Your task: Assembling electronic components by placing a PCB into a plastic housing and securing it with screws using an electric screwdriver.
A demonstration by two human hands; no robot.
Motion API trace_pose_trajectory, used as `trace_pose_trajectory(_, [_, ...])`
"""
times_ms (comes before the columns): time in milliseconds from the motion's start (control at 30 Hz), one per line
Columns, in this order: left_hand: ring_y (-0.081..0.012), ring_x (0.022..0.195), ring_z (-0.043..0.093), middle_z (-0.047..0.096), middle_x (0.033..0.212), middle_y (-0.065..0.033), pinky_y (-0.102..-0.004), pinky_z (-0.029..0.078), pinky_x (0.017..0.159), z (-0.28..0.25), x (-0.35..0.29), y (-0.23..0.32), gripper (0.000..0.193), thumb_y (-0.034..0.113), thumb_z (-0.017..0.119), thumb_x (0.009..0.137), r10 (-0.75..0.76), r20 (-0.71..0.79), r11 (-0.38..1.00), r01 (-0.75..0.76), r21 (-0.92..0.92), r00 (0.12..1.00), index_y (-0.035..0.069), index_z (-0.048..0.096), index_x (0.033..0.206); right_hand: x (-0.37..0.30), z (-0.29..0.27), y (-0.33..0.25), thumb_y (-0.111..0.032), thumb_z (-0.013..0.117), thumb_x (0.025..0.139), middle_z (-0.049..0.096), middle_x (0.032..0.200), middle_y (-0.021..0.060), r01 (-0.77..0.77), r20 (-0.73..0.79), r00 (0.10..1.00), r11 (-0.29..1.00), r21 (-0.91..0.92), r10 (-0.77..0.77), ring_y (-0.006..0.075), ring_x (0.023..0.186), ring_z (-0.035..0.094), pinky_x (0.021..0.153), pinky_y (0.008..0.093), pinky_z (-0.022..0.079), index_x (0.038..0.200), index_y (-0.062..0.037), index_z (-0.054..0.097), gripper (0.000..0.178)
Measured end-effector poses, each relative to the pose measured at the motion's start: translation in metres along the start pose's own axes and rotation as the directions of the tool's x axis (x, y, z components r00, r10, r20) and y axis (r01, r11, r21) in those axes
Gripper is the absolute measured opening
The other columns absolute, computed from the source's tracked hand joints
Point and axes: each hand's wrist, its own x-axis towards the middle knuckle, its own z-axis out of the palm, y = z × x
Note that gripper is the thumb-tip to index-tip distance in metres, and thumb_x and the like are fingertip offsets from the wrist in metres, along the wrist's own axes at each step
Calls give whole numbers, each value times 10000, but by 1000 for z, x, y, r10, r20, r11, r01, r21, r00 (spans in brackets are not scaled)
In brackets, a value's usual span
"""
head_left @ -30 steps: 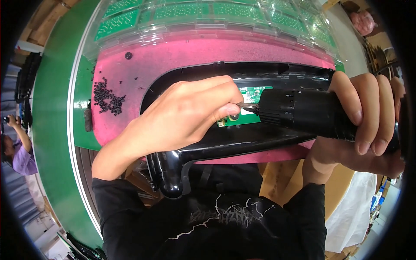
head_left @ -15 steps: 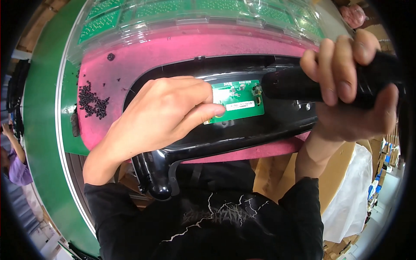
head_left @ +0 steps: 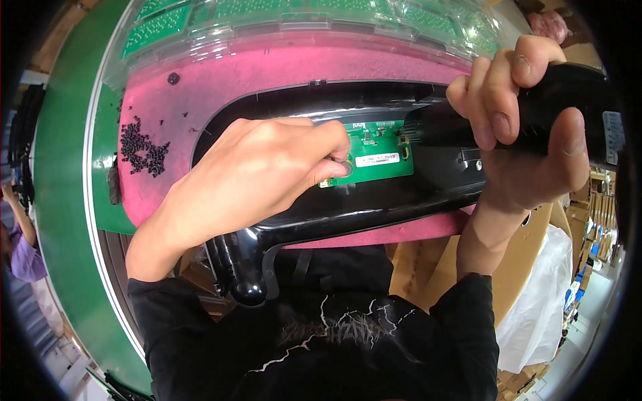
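A green circuit board (head_left: 384, 172) with a white label lies inside a long, glossy black plastic housing (head_left: 374, 212). My left hand (head_left: 261, 164) is closed at the board's left end, thumb and curled forefinger pressed together against it; whether they pinch anything smaller is hidden. In my right hand (head_left: 511, 127) is a thick black electric screwdriver (head_left: 441, 125), its narrow end pointing left at the board's right end. The fingers wrap over its body, and the exact tip is hard to make out. A rounded arm of the housing (head_left: 247, 267) reaches toward my chest.
Small black screws (head_left: 142, 148) lie piled on the pink mat (head_left: 281, 63), left of the housing. Clear plastic trays (head_left: 321, 30) of green boards stand along the far side. A cardboard box (head_left: 528, 267) with white sheeting (head_left: 545, 301) is at the right. Another person's purple sleeve (head_left: 27, 254) shows far left.
The screwdriver in my right hand has tilted slightly, its rear end showing a pale label now. My right hand has shifted a little left. My left hand stays at the board's left end.
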Motion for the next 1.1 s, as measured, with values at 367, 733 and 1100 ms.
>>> trace_pose_trajectory(367, [-302, 745, 706, 735, 876, -87, -369, 536, 611, -5, -3, 3, 81, 104, 655, 916, -122, 46, 992, 121, 30, 991, 45, 636, 969, 2, 4, 4, -477, 611, 873, 505, 699, -22, -21, 1, 1000, 1000, 1, 21, 96, 574, 425, 644, 289, 346, 1056, -64, 494, 467])
trace_pose_trajectory(733, [-324, 743, 694, 725, 852, -100, -387, 525, 601, -3, -6, 3, 89, 106, 646, 924, -170, 49, 983, 165, 82, 984, 59, 648, 999, 6, 7, 9, -491, 627, 862, 505, 698, -34, -38, 5, 999, 999, 5, 38, 84, 571, 421, 642, 277, 341, 1053, -74, 494, 478])
trace_pose_trajectory(1100, [-323, 649, 665, 668, 728, -117, -398, 491, 534, 3, -5, -2, 94, 145, 631, 941, -76, -19, 994, 77, 76, 997, 52, 624, 950, 1, -1, 2, -506, 644, 851, 505, 697, -47, -65, 4, 998, 998, -11, 65, 72, 568, 417, 640, 265, 336, 1050, -85, 494, 489])
